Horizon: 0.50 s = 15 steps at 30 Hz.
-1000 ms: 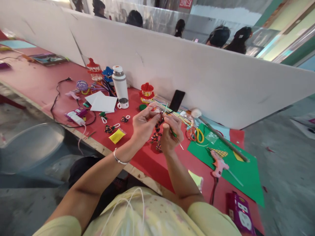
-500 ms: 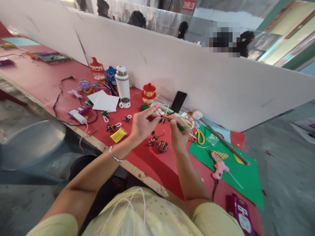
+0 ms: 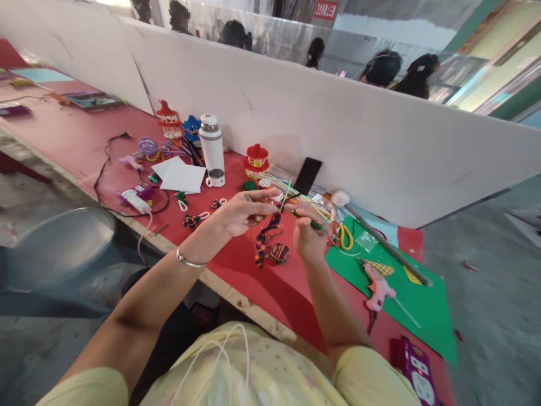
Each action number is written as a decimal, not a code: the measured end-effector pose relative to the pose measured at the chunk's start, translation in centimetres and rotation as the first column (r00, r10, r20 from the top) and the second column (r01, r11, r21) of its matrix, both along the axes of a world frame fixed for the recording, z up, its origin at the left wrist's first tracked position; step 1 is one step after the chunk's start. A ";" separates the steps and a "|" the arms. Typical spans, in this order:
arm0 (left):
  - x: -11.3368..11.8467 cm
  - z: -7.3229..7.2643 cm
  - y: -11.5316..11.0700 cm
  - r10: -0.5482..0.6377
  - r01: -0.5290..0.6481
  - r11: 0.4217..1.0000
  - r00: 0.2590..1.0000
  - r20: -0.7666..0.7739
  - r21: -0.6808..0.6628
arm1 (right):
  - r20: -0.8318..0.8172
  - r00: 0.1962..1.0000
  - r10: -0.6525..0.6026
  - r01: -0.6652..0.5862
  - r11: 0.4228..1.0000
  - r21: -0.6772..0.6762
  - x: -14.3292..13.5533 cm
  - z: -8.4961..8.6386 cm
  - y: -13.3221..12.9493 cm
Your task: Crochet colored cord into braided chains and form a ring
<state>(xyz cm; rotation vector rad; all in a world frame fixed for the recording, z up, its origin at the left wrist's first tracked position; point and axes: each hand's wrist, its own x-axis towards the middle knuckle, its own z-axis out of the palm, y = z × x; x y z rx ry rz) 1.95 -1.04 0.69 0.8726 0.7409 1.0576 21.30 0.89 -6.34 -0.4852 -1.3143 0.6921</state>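
My left hand (image 3: 245, 211), a silver bangle on its wrist, pinches the upper end of a dark multicoloured knitted yarn strip (image 3: 261, 248), which hangs below the fingers. Close to its right, my right hand (image 3: 310, 237) is closed around a slim green-handled tool (image 3: 316, 225) pointing toward the yarn. The tool's tip is too small to make out. A ball of multicoloured yarn (image 3: 279, 253) sits on the red table just under the hands.
Behind the hands stand a white thermos (image 3: 212, 149), a red craft lantern (image 3: 256, 159) and a leaning phone (image 3: 307, 176). Yellow-handled scissors (image 3: 346, 237) and a pink glue gun (image 3: 379, 290) lie at right, near a wooden stick (image 3: 386, 246). A white partition (image 3: 274, 101) rises behind.
My left hand has shifted slightly left and down, its fingers straighter. The yarn strip now hangs stretched out below it, where it was bunched before. My right hand stays nearly in place.
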 end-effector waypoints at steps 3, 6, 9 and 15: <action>0.1 -0.2 0.1 -0.015 0.015 0.999 0.999 -0.032 0.028 | 0.118 0.993 -0.006 -0.004 0.996 0.084 1.6 1.0 -0.3; 0.2 -0.1 0.2 -0.019 0.025 0.997 0.996 -0.082 0.069 | 0.219 0.976 -0.002 -0.025 0.992 0.121 2.7 2.0 -0.4; 0.1 0.2 0.3 -0.032 0.045 0.994 0.991 -0.133 0.100 | 0.290 0.957 0.012 -0.057 0.988 0.146 3.5 2.7 -0.4; -0.4 0.5 0.6 -0.076 0.096 0.989 0.982 -0.173 0.112 | 0.392 0.920 0.020 -0.098 0.979 0.181 4.5 4.2 -0.5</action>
